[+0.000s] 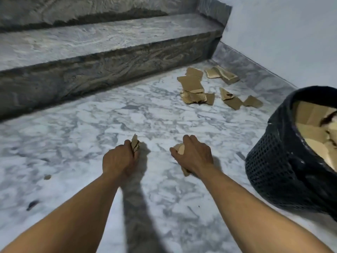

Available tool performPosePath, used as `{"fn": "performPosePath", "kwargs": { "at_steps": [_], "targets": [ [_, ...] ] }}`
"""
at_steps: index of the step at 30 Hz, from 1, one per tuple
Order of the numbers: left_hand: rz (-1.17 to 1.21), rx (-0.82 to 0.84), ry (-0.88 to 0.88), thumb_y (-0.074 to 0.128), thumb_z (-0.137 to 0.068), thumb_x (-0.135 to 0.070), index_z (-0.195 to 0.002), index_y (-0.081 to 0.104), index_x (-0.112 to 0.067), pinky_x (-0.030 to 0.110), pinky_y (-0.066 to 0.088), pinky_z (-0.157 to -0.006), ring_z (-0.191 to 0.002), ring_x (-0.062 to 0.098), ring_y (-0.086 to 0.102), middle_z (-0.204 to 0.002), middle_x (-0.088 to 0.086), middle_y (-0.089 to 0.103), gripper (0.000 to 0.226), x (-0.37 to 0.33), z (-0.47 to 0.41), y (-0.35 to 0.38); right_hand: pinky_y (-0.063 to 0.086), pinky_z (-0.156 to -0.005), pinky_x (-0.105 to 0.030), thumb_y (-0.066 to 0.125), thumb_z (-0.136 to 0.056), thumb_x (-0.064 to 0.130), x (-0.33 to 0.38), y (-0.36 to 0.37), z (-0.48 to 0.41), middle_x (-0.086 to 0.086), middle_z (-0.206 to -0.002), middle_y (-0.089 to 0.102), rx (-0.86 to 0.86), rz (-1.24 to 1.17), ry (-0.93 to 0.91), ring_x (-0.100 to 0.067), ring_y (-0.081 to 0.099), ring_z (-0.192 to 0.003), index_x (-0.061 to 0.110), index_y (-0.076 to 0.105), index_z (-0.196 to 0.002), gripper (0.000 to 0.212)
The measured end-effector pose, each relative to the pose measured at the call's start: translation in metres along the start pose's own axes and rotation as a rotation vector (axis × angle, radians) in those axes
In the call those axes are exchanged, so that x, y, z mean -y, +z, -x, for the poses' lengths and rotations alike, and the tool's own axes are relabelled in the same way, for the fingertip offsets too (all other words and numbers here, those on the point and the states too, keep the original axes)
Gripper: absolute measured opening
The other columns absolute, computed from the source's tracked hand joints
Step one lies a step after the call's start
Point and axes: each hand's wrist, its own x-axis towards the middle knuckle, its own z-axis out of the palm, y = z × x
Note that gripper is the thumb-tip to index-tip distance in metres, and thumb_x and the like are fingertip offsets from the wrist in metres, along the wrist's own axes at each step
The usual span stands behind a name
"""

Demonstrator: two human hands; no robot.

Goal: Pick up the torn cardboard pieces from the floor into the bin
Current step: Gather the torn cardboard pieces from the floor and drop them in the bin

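Left hand [118, 159] curls round a cardboard scrap [135, 144]; right hand [196, 156] grips a second scrap [179, 149], both low over the marble floor [91, 125]. More torn pieces [193, 84] lie scattered by the step [109, 66], well apart from the hands. At right the bin [269, 161] stands on the floor, cardboard [310, 130] already inside

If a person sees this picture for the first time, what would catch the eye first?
In the centre, over the marble floor, the left hand grips a cardboard scrap and the right hand grips another. Further away, by the stone step, torn cardboard pieces lie scattered. At the right edge sits a dark mesh bin that already holds cardboard.
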Motion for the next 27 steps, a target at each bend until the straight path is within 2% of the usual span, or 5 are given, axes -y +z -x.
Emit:
{"fn": "performPosePath", "kwargs": {
  "at_steps": [2,6,11,17,27],
  "targets": [
    [-0.003,-0.022,0.037,0.034,-0.100,-0.056,-0.103,0.046,-0.017,0.036,0.038,-0.064,-0.087,0.036,0.066,-0.097,0.009,0.068,0.041,-0.011,0.013,-0.001,0.041,-0.072,-0.037,0.043,-0.090,0.071,-0.005,0.018,0.030,-0.003,-0.124,0.050,0.035,0.111,-0.073,-0.031,0.056,-0.097,0.017,0.049,-0.124,0.064],
    [-0.008,-0.024,0.089,0.037,-0.098,-0.055,-0.107,0.048,-0.015,0.036,0.038,-0.064,-0.088,0.037,0.065,-0.099,0.010,0.067,0.042,-0.025,0.035,-0.003,0.038,-0.086,-0.043,0.046,-0.091,0.065,-0.016,0.041,0.075,-0.007,-0.120,0.053,-0.053,0.125,0.053,-0.032,0.045,-0.107,0.014,0.055,-0.118,0.059],
    [0.015,0.016,0.107,0.039,-0.098,-0.052,-0.100,0.042,-0.018,0.036,0.041,-0.063,-0.085,0.036,0.065,-0.096,0.008,0.065,0.034,-0.027,0.065,0.000,0.042,-0.071,-0.039,0.061,-0.088,0.047,-0.008,0.042,0.091,-0.017,-0.109,0.057,-0.088,0.028,0.061,-0.037,0.056,-0.092,0.005,0.054,-0.122,0.054],
    [0.008,0.041,0.119,0.037,-0.099,-0.052,-0.101,0.042,-0.019,0.035,0.039,-0.062,-0.085,0.033,0.065,-0.096,0.006,0.065,0.034,-0.026,0.086,-0.001,0.048,-0.085,-0.039,0.044,-0.091,0.068,-0.010,0.034,0.083,-0.007,-0.134,0.056,0.101,-0.142,0.278,-0.033,0.058,-0.114,0.036,0.016,-0.157,0.079],
    [0.095,0.017,0.124,0.039,-0.098,-0.050,-0.094,0.033,-0.023,0.034,0.038,-0.062,-0.082,0.032,0.063,-0.093,0.005,0.064,0.028,-0.031,0.078,-0.003,0.046,-0.070,-0.032,0.057,-0.090,0.055,0.000,0.013,0.078,-0.005,-0.109,0.068,0.216,-0.197,0.262,-0.030,0.064,-0.097,0.016,0.062,-0.108,0.042]
  ]
}}
